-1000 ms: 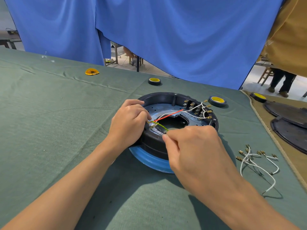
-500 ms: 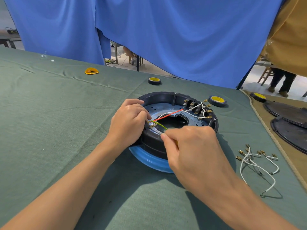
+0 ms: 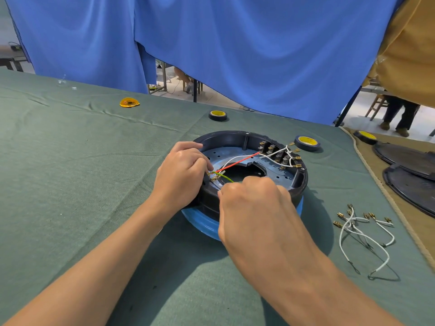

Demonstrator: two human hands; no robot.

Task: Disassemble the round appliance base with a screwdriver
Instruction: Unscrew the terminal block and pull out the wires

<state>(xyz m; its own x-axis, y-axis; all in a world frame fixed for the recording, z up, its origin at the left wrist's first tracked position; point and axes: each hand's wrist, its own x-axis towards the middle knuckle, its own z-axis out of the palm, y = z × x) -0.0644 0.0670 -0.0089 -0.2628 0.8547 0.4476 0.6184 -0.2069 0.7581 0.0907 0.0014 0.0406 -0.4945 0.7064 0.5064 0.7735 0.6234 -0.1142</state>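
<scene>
The round black appliance base (image 3: 237,137) lies open side up on a blue ring in the middle of the green cloth. Red, white and green-yellow wires (image 3: 237,161) run across its inside to brass terminals at its right wall. My left hand (image 3: 181,175) curls over the base's left rim and pinches the wire ends and connectors there. My right hand (image 3: 254,208) sits at the near rim, fingers curled, pinching the green-yellow wire (image 3: 227,178). No screwdriver shows in view.
Loose white wires with brass terminals (image 3: 360,229) lie right of the base. Tape rolls (image 3: 307,142) (image 3: 217,115) (image 3: 366,136) sit behind it, a yellow disc (image 3: 129,102) far left. Black round covers (image 3: 409,184) rest on the tan cloth at right. Blue curtain behind.
My right hand has drawn slightly toward me along the green-yellow wire. The left hand and the base stay where they were.
</scene>
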